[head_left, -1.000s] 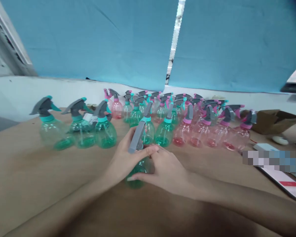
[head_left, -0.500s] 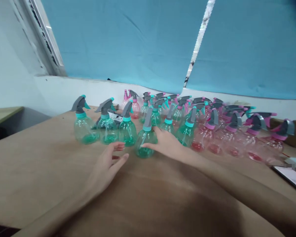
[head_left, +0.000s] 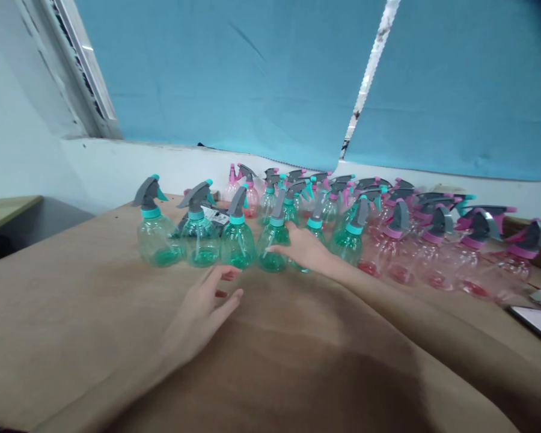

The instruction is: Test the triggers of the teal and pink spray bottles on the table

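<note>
My right hand is wrapped round the right side of a green spray bottle, its thumb across the front; the far fingers are hidden behind the bottle. That bottle stands upright in the front row, between another green spray bottle on its left and one with a turquoise collar partly behind my wrist. Holding nothing, my left hand hovers over the table in front of the row, its thumb and fingers apart. Further left stand two more green spray bottles with grey trigger heads.
Pink spray bottles fill the right of the wooden table, with more green and pink ones behind. A phone-like device lies at the right edge. A dark packet sits behind the left bottles. A blue covering hangs at the back.
My right hand has pushed the green spray bottle back, away from me, into line with the row. My left hand has shifted slightly right and nearer to me, still apart from the bottles.
</note>
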Motion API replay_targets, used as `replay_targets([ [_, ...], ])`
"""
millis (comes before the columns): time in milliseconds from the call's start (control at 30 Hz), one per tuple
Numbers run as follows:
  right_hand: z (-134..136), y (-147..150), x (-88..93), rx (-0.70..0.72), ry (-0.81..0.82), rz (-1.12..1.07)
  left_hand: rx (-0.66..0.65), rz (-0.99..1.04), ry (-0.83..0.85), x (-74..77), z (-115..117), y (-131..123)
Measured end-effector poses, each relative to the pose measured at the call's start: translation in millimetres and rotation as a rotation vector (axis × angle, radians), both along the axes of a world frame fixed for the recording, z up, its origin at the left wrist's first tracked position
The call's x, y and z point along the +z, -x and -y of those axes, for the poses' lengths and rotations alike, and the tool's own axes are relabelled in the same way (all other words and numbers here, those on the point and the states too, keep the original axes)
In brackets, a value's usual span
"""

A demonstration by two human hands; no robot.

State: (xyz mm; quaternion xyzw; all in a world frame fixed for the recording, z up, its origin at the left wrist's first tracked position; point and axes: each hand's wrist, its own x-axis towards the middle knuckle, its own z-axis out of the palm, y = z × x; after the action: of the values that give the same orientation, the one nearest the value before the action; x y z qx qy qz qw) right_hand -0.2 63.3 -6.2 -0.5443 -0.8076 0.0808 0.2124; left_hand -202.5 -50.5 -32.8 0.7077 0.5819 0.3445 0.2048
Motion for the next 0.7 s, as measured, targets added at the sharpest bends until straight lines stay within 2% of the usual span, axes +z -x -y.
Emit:
replay_targets([
  [267,-3.7,0.5,-2.3,0.015,0.026,-0.031,-0.022,-0.015,-0.027,1.3,-16.2,-10.1],
  [433,11.0,-3.3,1.0,-0.02,-0.026,-0.021,-0.049,-0.062,-0.011,4.4,-22.5,-21.2],
  [600,38.4,-39.9,9.8,0.003,-0.127,0.048,-0.102,-0.08,0.008,9.4,-27.9,-29.8],
  [700,44.6,-70.3,10.4,-0.055,-0.162,0.007,-0.134,-0.074,-0.002,9.5,-34.4,-38.7],
])
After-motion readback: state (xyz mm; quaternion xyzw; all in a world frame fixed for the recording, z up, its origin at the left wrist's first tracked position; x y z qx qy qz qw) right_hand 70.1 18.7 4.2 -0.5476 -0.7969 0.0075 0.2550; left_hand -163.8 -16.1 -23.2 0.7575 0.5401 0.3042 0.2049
